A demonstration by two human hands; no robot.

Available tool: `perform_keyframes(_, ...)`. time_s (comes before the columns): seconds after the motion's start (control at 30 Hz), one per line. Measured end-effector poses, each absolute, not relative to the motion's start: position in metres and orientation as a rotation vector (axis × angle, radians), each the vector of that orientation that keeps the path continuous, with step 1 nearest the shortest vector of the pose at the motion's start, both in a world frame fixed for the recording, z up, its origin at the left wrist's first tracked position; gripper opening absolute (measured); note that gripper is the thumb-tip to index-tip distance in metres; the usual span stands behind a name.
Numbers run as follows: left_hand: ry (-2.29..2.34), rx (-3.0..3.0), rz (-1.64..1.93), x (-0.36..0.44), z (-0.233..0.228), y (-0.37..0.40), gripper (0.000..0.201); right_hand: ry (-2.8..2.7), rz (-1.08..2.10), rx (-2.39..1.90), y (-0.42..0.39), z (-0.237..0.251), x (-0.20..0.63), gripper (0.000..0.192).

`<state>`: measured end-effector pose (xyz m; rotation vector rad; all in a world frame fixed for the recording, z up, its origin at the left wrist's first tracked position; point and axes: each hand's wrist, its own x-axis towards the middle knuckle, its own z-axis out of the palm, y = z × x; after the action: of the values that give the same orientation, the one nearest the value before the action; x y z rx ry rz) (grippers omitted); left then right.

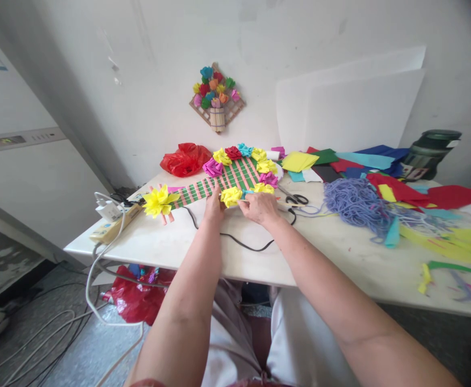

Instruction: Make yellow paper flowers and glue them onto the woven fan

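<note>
A woven paper fan (227, 180) of pink and green strips lies flat on the white desk (171, 244) just above frame centre. Its long axis runs from a handle end at centre left up to a broad head at centre right, so the head points toward the upper right. One big yellow paper flower (159, 201) sits on the handle, and about eight smaller paper flowers ring the head.

The left hand (213, 207) presses down on the fan's lower edge, fingers bent. The right hand (262, 207) pinches at a yellow flower (231, 195) on the rim, fingers closed narrowly on it.

Bare desk lies below the hands to the near edge, crossed by one black cord (243, 243). One pair of scissors (295, 199) lies just right of the right hand. Farther right, purple yarn (354, 204) and coloured paper sheets (364, 161) crowd the desk. One red bag (184, 159) sits behind the fan, near the wall.
</note>
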<state>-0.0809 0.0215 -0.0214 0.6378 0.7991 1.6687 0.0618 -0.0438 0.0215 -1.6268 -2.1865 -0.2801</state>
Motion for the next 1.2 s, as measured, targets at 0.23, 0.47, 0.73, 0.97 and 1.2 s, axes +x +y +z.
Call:
perform_keyframes(0.23,0.805,0.656,1.662,-0.0823,-0.0239,0.0238,0.035,-2.170,-0.304,-1.610,-0.0447,0.0224,0.0623,0.040)
perform_keyframes(0.47,0.803,0.676,1.664,-0.0815,-0.0235,0.0213,0.036,-2.178,-0.289,-1.624,-0.0447,0.0229,0.0601,0.039)
perform_keyframes(0.73,0.795,0.661,1.656,-0.0814,-0.0258,0.0233,0.038,-2.183,-0.287,-1.645,-0.0451,0.0221,0.0600,0.039)
perform_keyframes(0.97,0.780,0.676,1.659,-0.0813,-0.0270,0.0233,0.038,-2.184,-0.279,-1.629,-0.0442,0.0218,0.0606,0.037)
perform_keyframes(1.2,0.782,0.679,1.656,-0.0803,-0.0250,0.0208,0.037,-2.182,-0.265,-1.620,-0.0416,0.0191,0.0620,0.035)
